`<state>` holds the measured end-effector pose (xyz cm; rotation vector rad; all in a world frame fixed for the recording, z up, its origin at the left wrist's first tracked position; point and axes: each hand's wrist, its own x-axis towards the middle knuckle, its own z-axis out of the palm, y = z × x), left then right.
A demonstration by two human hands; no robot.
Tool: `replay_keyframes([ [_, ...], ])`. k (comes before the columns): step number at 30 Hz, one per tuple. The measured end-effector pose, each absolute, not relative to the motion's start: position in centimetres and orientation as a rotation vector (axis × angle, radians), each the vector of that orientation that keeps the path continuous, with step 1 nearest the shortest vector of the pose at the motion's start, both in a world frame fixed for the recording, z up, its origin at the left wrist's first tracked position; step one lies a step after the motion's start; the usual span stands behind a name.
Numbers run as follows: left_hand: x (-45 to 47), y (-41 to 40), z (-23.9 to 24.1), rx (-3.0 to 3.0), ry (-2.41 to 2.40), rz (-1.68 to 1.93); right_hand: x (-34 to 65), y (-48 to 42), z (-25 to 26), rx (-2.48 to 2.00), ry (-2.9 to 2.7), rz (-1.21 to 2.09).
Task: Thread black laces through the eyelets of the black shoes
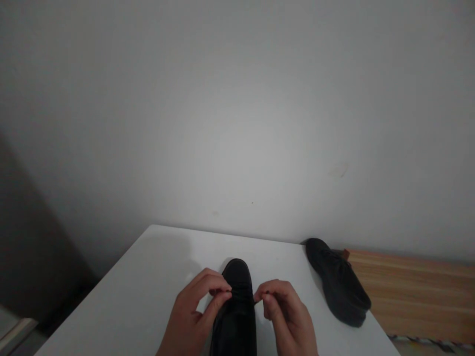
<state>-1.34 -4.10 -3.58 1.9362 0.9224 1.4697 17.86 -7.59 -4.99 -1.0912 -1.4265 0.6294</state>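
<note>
A black shoe (236, 326) lies on the white table (148, 277) with its toe pointing away from me. My left hand (198, 309) is at the shoe's left side, thumb and forefinger pinched on a dark shoelace near the lacing. On the other side, my right hand (285, 311) pinches a dark shoelace end, and a short bit of lace (257, 301) runs from those fingers toward the shoe. The shoe's heel end is cut off by the lower edge of the picture.
A second black shoe (337, 284) rests on its own at the table's right edge. Beyond that edge is a wood-grain board (419, 291). A pale grey wall (237, 123) rises right behind the table. Dark shadow covers the area at far left.
</note>
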Motion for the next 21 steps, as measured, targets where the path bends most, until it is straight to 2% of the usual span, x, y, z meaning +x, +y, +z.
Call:
replay_keyframes([
  [8,-0.9,-3.9,-4.4,1.865,0.846,1.359,16.3,-7.0,-6.8,-1.082,-1.361,0.865],
  [15,0.1,-3.2,-4.5,1.791,0.784,1.314,16.0,-6.3,-6.6,-1.072,-1.620,0.813],
  [21,0.6,-2.3,-7.2,1.606,0.759,1.088,15.8,-5.3,-6.7,-1.054,-1.440,0.808],
])
